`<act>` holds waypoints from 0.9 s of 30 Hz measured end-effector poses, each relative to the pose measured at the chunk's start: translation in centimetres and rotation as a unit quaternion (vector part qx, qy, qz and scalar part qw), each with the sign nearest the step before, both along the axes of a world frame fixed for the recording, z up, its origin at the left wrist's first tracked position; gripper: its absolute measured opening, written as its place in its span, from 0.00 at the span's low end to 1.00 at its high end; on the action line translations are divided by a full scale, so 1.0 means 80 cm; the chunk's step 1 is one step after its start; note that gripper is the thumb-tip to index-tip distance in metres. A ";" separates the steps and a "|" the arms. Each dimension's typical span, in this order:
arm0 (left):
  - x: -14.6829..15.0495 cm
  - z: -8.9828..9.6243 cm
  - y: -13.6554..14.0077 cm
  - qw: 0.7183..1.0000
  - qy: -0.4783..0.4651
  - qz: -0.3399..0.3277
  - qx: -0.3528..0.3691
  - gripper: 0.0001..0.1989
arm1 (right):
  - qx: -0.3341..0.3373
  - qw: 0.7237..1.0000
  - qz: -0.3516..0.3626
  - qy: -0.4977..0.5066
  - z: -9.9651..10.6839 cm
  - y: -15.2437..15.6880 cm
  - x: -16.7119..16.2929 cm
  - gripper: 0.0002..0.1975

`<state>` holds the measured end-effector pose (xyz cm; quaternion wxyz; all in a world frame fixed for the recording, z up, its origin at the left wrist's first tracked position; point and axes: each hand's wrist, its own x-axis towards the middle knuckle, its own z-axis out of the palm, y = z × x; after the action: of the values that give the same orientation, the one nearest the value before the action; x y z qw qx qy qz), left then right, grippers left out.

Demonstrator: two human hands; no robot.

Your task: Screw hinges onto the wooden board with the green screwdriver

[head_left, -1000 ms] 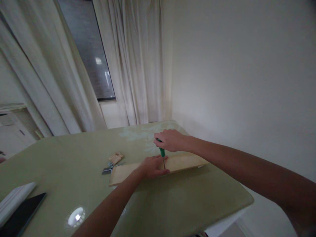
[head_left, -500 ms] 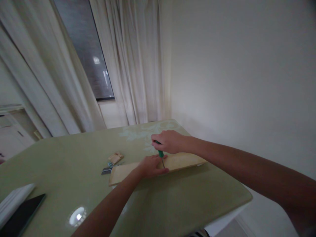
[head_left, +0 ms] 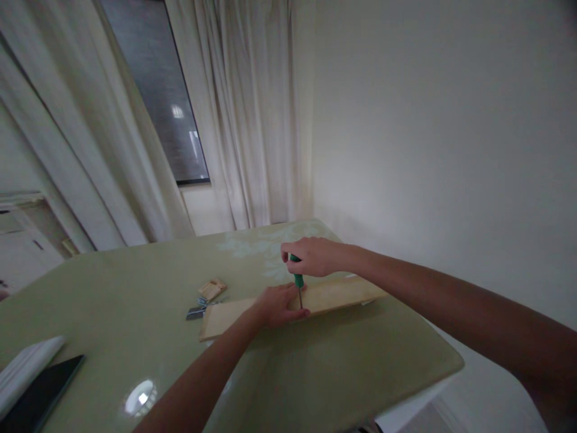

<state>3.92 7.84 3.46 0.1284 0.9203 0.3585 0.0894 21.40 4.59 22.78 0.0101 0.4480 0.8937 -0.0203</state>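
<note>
Green-handled screwdriver point(head_left: 299, 281) leans left less than it did half a second ago. Right hand's point(head_left: 311, 256) shifted slightly right too, and some white bit point(head_left: 351, 276) now shows past the plank's point(head_left: 336, 293) far edge.

- The screwdriver point(head_left: 299, 280) is coloured bright green at its handle and dull grey along its shaft.
- The board point(head_left: 336, 294) is toned pale, yellowish wood.
- A light tan is shown by the small wooden piece point(head_left: 213, 288) to its left.
- Beside that piece, small silvery parts point(head_left: 202, 302) and a dark grey piece point(head_left: 195, 313) are seen.
- The table point(head_left: 121, 300) is coloured pale olive green, patterned with whitish leafy shapes at the far side.
- At near left, a black slab point(head_left: 42, 391) is overlapped by a white object point(head_left: 31, 361).
- The far curtains point(head_left: 252, 120) are coloured cream.
</note>
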 end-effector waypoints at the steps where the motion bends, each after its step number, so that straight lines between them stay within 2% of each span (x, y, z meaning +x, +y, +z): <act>1: 0.000 0.000 0.000 1.000 0.000 0.000 0.000 0.42 | -0.009 1.000 0.015 0.004 0.000 0.001 0.001 0.15; 3: 0.000 0.002 -0.001 1.000 0.000 0.003 -0.001 0.43 | -0.008 1.000 0.020 0.010 -0.001 0.001 -0.001 0.18; 8: 0.004 0.007 -0.003 1.000 -0.001 0.001 -0.003 0.43 | 0.052 0.998 -0.037 0.022 -0.016 -0.003 -0.008 0.22; 15: 0.004 0.007 -0.003 1.000 -0.002 -0.001 -0.005 0.44 | 0.024 0.998 0.042 0.046 -0.014 0.002 0.002 0.17; 17: 0.004 0.008 -0.003 1.000 -0.002 -0.003 -0.006 0.45 | 0.039 0.998 0.015 0.041 -0.014 0.001 0.002 0.13; 21: 0.003 0.009 -0.004 1.000 0.001 -0.001 -0.007 0.45 | 0.070 0.996 -0.045 0.029 -0.017 -0.002 -0.003 0.25; 25: 0.001 0.008 -0.004 1.000 0.003 0.002 -0.007 0.44 | 0.034 0.999 0.000 0.024 -0.012 -0.004 -0.005 0.14; 27: 0.001 0.006 -0.003 1.000 0.004 0.004 -0.006 0.43 | 0.020 1.000 0.012 0.021 -0.009 -0.006 -0.005 0.12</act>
<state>4.00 7.59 3.97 0.1320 0.9183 0.3635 0.0843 20.98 4.14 22.09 -0.0174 0.4370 0.8992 -0.0121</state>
